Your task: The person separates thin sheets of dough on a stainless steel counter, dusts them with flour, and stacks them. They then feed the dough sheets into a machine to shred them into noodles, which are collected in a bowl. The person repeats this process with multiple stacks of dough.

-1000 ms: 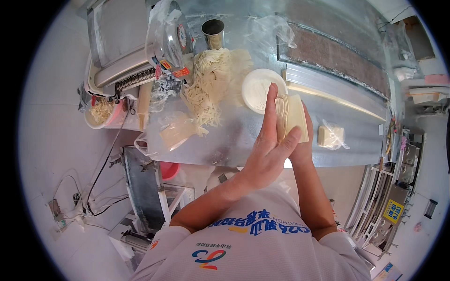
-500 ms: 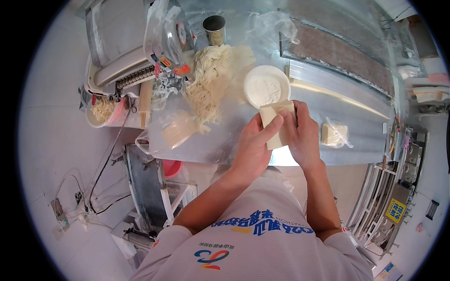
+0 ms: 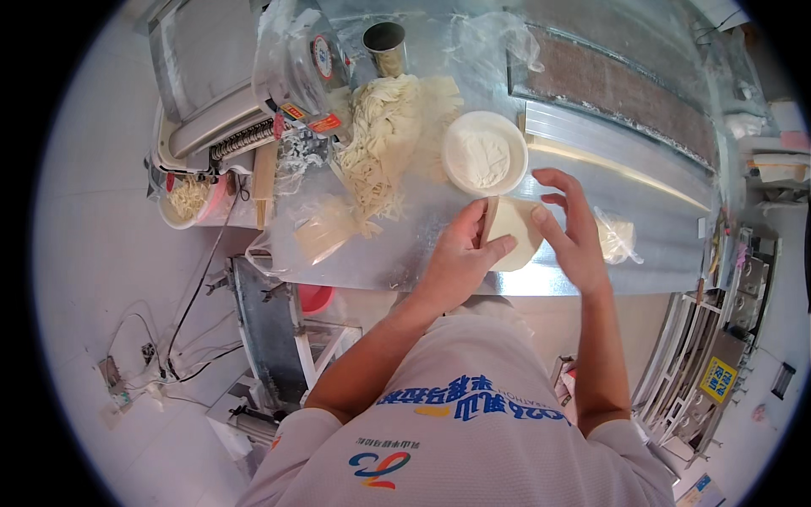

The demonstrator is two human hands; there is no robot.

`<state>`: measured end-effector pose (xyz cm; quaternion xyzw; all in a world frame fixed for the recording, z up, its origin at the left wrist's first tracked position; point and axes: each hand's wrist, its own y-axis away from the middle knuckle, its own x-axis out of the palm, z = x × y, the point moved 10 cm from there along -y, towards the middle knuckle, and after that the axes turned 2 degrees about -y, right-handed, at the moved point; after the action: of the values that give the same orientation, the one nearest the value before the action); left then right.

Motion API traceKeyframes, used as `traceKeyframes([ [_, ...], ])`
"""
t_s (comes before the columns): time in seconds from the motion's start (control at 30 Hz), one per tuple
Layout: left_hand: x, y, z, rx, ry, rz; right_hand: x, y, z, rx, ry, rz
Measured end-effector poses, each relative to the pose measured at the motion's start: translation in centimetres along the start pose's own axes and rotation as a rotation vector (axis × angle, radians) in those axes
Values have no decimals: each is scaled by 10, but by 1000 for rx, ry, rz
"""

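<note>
A pale folded sheet of dough lies near the front edge of the steel worktable. My left hand pinches its left fold between thumb and fingers. My right hand rests on its right side with fingers spread. Just behind the dough stands a white bowl of flour.
A heap of cut noodles lies left of the bowl, with a metal cup behind it. A noodle machine stands at the far left, a bagged dough piece to the right, a wrapped dough block front left.
The dough was held upright between my pressed palms; now it lies lower on the table, my left hand gripping its fold and my right hand opened over it.
</note>
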<state>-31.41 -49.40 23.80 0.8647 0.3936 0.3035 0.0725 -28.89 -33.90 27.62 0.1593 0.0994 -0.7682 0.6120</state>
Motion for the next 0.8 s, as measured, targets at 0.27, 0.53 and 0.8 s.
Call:
traceKeyframes([
  [0.27, 3, 2, 28, -148, -334, 182, 55, 21, -55, 616, -590, 705],
  [0.53, -16, -5, 35, -191, -589, 98, 66, 19, -70, 598, -670, 659],
  [0.8, -43, -39, 52, -192, -743, 37, 55, -14, -91, 488, -509, 595],
])
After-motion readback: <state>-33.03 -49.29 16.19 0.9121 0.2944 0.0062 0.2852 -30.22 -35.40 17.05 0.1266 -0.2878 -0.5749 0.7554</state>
